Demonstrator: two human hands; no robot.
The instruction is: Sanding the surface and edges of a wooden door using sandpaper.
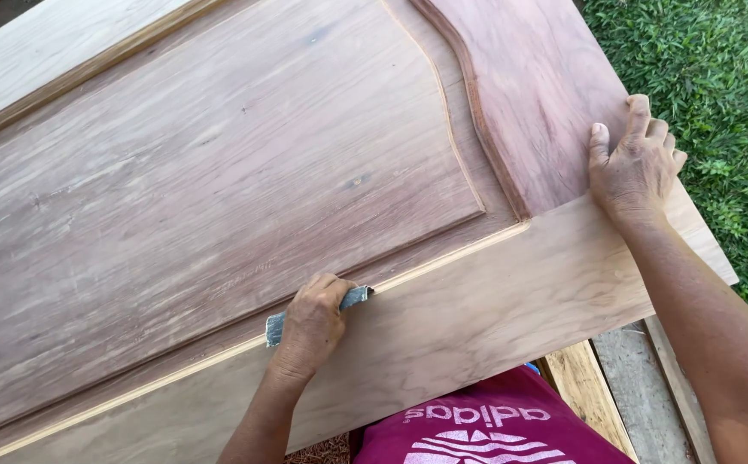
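Nearest the camera, the left hand (312, 325) is pressing a folded strip of grey sandpaper (355, 298) into the groove where the door's lower rail is meeting the raised panel; its fingers are curled together and clamped on the strip, with one end showing past the knuckles and the other by the wrist. The strip is lying with its long axis along the moulding, pointing up and to the right towards the corner of the panel, so it is sitting in line with the groove rather than across it. To do this well, the hand should probably be keeping the strokes along that line, with the folded edge seated in the hollow and the pressure even, since rocking could round the crisp edge of the moulding (443, 258). The wooden door (219, 172) is lying flat, its own long axis running from lower left to upper right across the view. Farther out, the right hand (634, 163) is resting open on the door's far edge, fingers spread and flat on the reddish wood, steadying it and gripping nothing. Beyond that edge, green grass (717, 86) is showing, and rough timber supports (623, 387) are showing under the door at lower right.
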